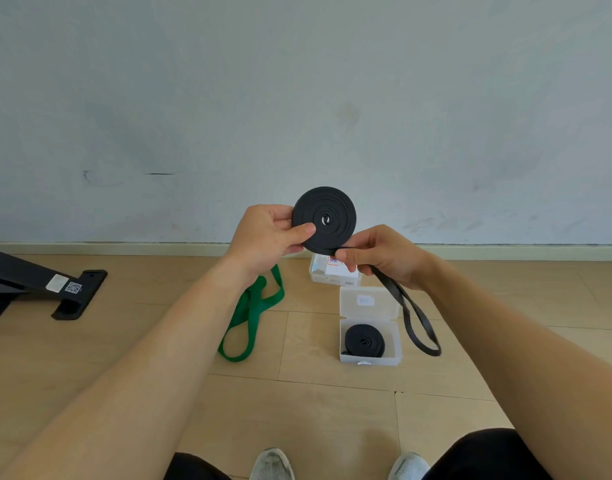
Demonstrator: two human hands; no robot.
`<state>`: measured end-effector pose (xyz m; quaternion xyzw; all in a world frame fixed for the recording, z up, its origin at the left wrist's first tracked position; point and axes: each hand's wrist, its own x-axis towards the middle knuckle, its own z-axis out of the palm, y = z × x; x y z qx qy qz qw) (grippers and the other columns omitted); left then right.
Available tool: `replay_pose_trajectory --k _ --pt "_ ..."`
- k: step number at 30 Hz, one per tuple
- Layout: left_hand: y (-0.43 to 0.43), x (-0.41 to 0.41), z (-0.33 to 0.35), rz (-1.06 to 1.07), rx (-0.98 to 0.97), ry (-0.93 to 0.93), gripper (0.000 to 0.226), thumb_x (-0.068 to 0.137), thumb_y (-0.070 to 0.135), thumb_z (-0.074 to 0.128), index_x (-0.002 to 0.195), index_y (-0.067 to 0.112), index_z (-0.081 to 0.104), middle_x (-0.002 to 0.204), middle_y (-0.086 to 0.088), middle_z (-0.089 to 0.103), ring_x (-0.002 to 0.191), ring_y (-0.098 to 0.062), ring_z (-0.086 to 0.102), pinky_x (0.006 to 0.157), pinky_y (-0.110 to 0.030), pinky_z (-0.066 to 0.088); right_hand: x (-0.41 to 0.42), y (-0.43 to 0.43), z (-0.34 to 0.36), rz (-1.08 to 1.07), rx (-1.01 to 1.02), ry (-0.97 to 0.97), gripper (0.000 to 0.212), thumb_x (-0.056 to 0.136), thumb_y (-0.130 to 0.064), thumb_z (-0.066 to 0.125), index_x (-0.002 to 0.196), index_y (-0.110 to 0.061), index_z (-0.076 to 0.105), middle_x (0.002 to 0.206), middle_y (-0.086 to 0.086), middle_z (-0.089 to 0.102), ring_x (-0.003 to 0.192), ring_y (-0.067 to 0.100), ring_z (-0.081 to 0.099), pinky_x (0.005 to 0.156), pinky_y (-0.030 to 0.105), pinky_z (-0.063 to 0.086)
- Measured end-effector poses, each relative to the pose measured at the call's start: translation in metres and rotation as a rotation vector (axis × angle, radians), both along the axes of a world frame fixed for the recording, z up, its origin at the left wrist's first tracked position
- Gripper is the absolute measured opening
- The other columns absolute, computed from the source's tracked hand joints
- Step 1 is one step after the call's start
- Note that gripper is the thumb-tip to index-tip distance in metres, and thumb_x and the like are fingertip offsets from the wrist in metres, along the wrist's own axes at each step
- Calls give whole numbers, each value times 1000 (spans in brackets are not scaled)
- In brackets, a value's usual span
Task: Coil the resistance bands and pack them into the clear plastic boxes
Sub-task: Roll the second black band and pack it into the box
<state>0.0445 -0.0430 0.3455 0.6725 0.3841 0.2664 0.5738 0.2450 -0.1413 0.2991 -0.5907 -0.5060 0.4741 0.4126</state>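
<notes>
The left hand (pixel 263 237) pinches the coiled black band (pixel 324 220) by its edge, while the right hand (pixel 377 256) grips its loose tail just below. Beneath lie an open clear box (pixel 370 358) holding another coil (pixel 364 340), and a green band (pixel 252 317).

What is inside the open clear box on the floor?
A coiled black band lies flat inside the open box and fills most of it. Anything under the coil is covered, so I cannot tell if something else is there.
</notes>
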Motion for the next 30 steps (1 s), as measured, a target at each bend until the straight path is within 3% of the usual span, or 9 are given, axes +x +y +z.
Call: replay_pose_trajectory --k 3,6,9,13,18,23,27,28,30 --pt "1 -1 0 15 -17 -19 21 90 9 75 110 12 72 96 1 80 91 -13 76 74 -22 60 -1 -1 3 24 20 -17 26 94 -24 71 70 -14 74 61 -2 54 60 18 36 58 25 34" --pt "2 -4 1 14 -19 -23 16 90 10 74 105 17 73 95 2 80 92 -14 76 76 -23 61 -4 0 7 58 14 4 16 93 -23 72 86 -11 79 63 3 52 60 17 35 55 25 32" --pt "2 -6 2 -1 7 -4 15 91 9 74 102 18 73 93 3 80 92 -14 76 75 -23 61 -7 2 9 100 -12 -15 15 93 -21 73 83 -10 77 62 4 48 57 15 37 53 22 32" --pt "1 -8 4 -30 -1 -16 18 91 8 73 107 15 73 96 -1 80 93 -15 76 79 -26 61 -6 3 8 93 -35 70 45 93 -26 70 99 18 63 57 1 49 53 15 39 53 20 36" --pt "2 -9 11 -48 25 13 24 90 8 74 114 12 71 97 -3 80 91 -15 77 74 -23 61 -9 3 2 39 -28 137 59 88 -31 72 98 25 56 55 -3 43 58 15 32 57 22 33" --pt "0 -9 11 -51 8 36 26 90 9 74 116 11 71 96 -5 80 89 -16 77 74 -24 61 -12 6 5 -29 14 138 25 77 -28 82 89 -6 79 79 13 53 67 17 39 63 28 37" --pt "-1 -8 11 -49 -7 17 23 91 9 74 113 12 71 97 -4 80 90 -16 77 74 -23 61 -15 6 6 -35 30 155 8 78 -22 81 83 -17 82 77 5 61 72 21 39 62 28 36" --pt "-1 -8 11 -45 -11 3 22 91 9 73 112 13 71 96 -4 80 90 -16 77 74 -23 61 -15 6 6 -33 36 175 10 82 -18 79 73 -20 80 69 -1 58 68 19 37 61 27 34" --pt "-2 -6 11 -33 -24 -29 20 92 8 72 110 13 72 96 -3 80 91 -15 77 74 -22 60 -15 8 5 -46 36 212 39 90 -9 73 54 -22 68 55 -10 46 59 15 33 59 26 31"
